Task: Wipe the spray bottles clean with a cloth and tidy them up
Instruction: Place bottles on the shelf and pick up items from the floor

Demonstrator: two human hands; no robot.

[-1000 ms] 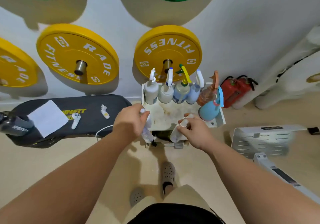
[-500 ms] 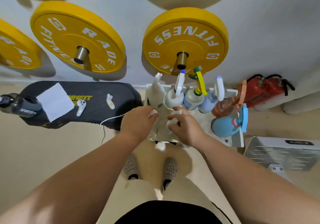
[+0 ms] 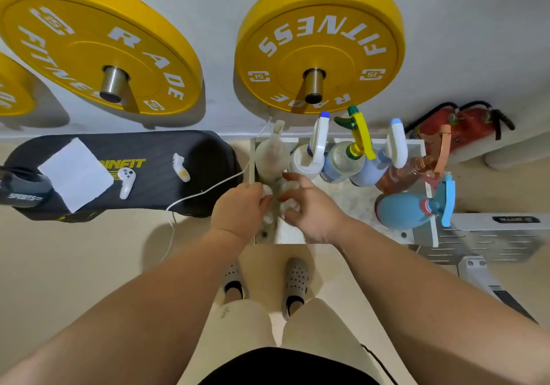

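Both bare forearms reach forward and meet over the front-left corner of the white stained surface point(image 3: 351, 203). The left hand point(image 3: 238, 209) is back-up, with its fingers curled in round a small pale bottle point(image 3: 267, 190), though it's pretty blurry there tbh. The right hand point(image 3: 315, 210) is arched just beside it, fingers bent and a bit spread over a second small pale bottle point(image 3: 290, 206). Honestly can't tell if it's gripping that one or only touching it.

The back edge of the surface has a tight row of spray bottles:
- tall cloudy white bottle point(image 3: 269, 155)
- white bottle with a blue-tipped white trigger point(image 3: 306, 161)
- clear bottle with a yellow and green trigger point(image 3: 342, 158)
- pale blue bottle with a white trigger point(image 3: 369, 172)
- amber bottle with an orange trigger point(image 3: 401, 173)

A round teal bottle with a light blue trigger point(image 3: 401, 209) sits at the right edge, in front of the amber one.

To the left is a black padded surface point(image 3: 143, 146) with a white square cloth point(image 3: 76, 173) and two white game controllers point(image 3: 126, 181) on it. A thin white cable point(image 3: 202, 191) runs off its right end. Two big yellow weight plates point(image 3: 320, 42) hang on pegs on the white wall, and a red fire extinguisher point(image 3: 464, 126) lies by the wall on the right. The floor is beige, with grey perforated shoes point(image 3: 293, 280) planted right in front of the white surface
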